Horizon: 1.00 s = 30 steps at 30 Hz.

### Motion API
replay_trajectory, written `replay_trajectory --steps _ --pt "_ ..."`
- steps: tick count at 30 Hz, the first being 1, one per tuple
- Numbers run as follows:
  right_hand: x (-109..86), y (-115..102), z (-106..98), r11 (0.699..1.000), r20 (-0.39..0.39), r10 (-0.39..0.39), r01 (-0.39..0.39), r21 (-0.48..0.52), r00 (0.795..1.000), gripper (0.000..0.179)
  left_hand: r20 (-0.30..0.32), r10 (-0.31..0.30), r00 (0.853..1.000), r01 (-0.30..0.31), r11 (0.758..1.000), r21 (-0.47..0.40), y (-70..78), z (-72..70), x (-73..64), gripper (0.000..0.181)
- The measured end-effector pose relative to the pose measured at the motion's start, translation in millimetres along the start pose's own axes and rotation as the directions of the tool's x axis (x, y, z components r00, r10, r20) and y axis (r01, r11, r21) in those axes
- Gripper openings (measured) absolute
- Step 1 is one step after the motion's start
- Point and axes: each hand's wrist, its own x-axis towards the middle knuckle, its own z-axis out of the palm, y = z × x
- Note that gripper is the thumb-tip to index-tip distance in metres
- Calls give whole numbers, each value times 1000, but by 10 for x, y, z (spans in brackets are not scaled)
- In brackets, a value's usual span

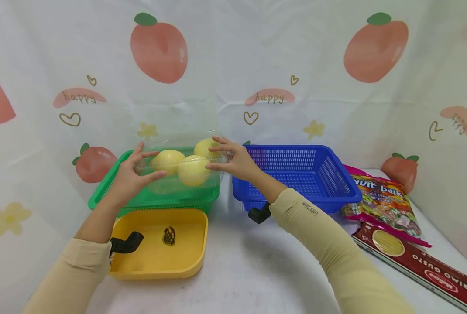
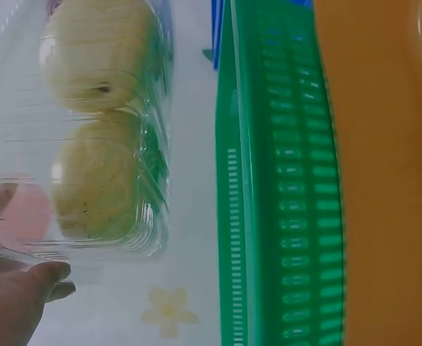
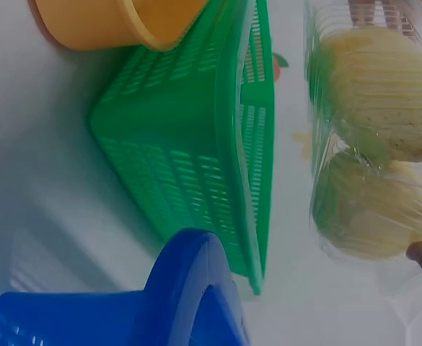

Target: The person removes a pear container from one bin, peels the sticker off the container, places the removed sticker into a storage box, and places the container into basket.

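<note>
A clear plastic fruit box (image 1: 186,161) with three round, pale yellow fruits (image 1: 193,171) inside is up in the air above the green basket (image 1: 170,202). My left hand (image 1: 128,179) grips its left end, thumb in front. At the right end, my right hand (image 1: 239,162) holds the box between thumb and fingers. In the left wrist view, the box (image 2: 23,137) is tilted and the left thumb (image 2: 48,272) presses its corner. The right wrist view shows the fruits (image 3: 384,94) through the plastic, with a right fingertip (image 3: 421,252) at the edge.
A yellow tray (image 1: 159,274) with a dark printed mark stands in front of the green basket. To the right is a blue basket (image 1: 296,179). A pink-edged candy bag (image 1: 388,205) and a dark red pasta box (image 1: 426,272) lie at the far right. A printed cloth hangs behind.
</note>
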Motion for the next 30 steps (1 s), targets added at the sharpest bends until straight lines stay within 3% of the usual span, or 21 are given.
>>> replay_trajectory --steps 17,30 --pt "325 157 229 988 17 155 -155 -25 988 51 43 -83 996 86 993 -85 -280 -203 239 61" --pt "425 281 363 945 28 327 -326 -39 945 51 60 -125 990 127 991 -33 -441 -168 380 64"
